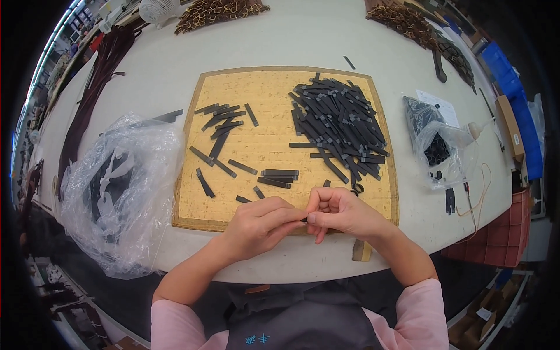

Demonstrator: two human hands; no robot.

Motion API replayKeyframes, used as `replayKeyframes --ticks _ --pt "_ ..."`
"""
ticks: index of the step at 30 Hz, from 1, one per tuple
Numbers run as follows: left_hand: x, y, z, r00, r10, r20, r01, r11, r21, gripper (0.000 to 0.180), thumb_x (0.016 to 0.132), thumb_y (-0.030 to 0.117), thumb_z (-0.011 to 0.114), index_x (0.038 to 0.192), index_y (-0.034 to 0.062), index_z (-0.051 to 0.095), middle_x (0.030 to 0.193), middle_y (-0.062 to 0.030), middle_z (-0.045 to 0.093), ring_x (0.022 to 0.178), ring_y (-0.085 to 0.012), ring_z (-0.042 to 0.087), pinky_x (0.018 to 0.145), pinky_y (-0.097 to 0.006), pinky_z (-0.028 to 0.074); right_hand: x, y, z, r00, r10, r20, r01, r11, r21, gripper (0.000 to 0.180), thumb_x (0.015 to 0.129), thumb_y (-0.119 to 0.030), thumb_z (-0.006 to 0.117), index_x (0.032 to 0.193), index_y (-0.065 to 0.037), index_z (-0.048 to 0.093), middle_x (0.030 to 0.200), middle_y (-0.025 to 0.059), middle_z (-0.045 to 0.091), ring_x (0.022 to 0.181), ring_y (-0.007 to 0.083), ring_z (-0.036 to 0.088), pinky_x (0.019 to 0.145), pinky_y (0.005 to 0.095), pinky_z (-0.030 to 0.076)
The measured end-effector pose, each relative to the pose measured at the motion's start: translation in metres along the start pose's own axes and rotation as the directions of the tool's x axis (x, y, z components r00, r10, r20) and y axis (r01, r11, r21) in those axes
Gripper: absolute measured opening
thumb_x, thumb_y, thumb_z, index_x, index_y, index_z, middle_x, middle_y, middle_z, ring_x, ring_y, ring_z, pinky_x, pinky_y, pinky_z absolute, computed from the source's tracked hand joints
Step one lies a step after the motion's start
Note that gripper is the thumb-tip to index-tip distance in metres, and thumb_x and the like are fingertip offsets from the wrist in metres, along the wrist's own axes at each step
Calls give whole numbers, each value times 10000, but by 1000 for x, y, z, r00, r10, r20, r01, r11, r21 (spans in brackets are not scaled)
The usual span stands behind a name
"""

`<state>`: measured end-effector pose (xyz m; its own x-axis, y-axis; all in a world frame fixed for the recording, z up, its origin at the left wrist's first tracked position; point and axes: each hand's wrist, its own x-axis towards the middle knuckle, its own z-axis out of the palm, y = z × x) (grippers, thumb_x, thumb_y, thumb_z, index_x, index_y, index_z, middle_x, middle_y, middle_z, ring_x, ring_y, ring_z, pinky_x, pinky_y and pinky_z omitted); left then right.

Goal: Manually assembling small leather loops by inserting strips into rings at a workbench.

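Observation:
My left hand (262, 221) and my right hand (341, 214) meet over the near edge of a tan board (274, 128). The fingertips of both are pinched together around a small black piece (304, 220), which they hide almost wholly. Short flat black strips surround them on the board. Beyond my left hand lies a neat small stack of strips (278, 178), and more are scattered to the far left (224, 119). A big heap of strips (338, 119) covers the board's far right. Black-handled scissors (357, 188) lie just beyond my right hand, partly hidden.
A clear plastic bag (125, 198) with dark contents fills the table's left side. At right are another bag of black pieces (429, 137), a white bottle (469, 133) and a red crate (496, 233). Long dark straps (96, 87) and brown bundles (216, 14) lie farther back.

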<state>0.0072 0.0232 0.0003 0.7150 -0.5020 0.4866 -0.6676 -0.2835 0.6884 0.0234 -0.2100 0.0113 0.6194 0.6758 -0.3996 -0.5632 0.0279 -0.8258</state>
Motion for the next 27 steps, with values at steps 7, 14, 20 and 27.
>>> replayKeyframes --ticks 7,14,20,27 --pt "-3 -1 6 1000 8 7 -8 1000 -9 269 768 -10 796 1020 60 729 844 -43 694 723 -205 693 594 -311 549 6 9 2 999 -11 -40 12 999 47 55 904 -41 630 886 -56 580 805 23 616 696 82 606 565 228 555" --pt "-2 0 5 999 -49 -14 48 999 -9 255 779 -2 792 1018 59 728 835 -51 689 711 -205 691 574 -308 539 1 0 5 993 -28 -114 20 998 -65 38 901 -37 633 912 -56 602 807 24 636 706 78 621 576 217 551" --pt "-3 -3 5 1000 -20 -1 20 999 41 271 741 -33 816 988 38 731 833 -77 711 677 -205 691 551 -295 529 2 1 -1 997 2 -79 -10 994 -107 118 907 -95 684 980 -19 632 836 34 682 744 76 644 648 227 547" --pt "-2 -2 6 999 -41 13 41 998 46 247 781 1 784 1011 52 710 810 -49 654 674 -206 658 561 -318 518 4 7 7 992 -54 -118 22 967 -253 53 917 -18 639 959 -27 606 818 3 649 692 54 613 626 197 509"
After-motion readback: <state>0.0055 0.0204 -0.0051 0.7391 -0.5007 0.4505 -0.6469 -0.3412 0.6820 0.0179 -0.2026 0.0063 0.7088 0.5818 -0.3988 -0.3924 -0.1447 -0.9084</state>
